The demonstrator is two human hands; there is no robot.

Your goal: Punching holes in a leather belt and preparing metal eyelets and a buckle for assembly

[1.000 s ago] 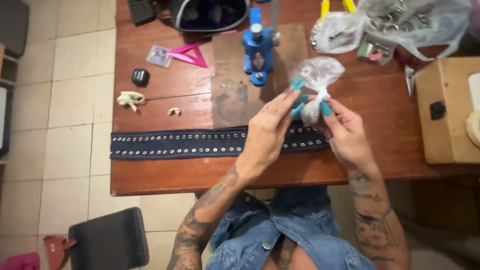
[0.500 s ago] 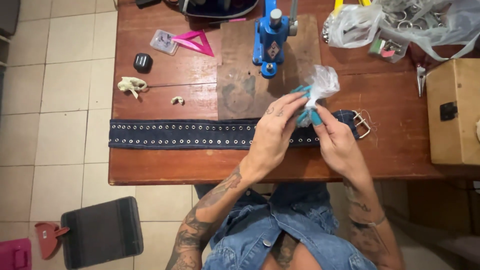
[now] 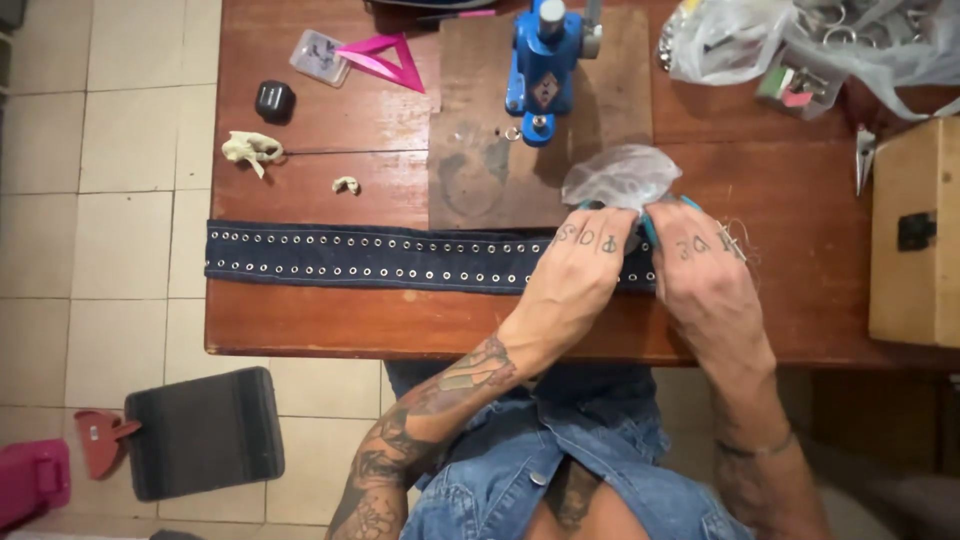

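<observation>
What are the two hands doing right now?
Left hand: closed, holding the clear plastic bag.
Right hand: closed, holding the same bag, above the studded belt.

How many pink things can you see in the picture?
2 for sure: a pink triangle lies at the table's far edge, and a pink box sits on the floor, bottom left. A small pinkish bit inside the plastic bag may be a third.

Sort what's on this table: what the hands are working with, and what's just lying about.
In hand:
left hand and right hand, both gripping the clear bag
studded belt, under both hands

Lying about:
blue press
pink triangle
black block
small clear box
wooden box
big plastic bag
</observation>
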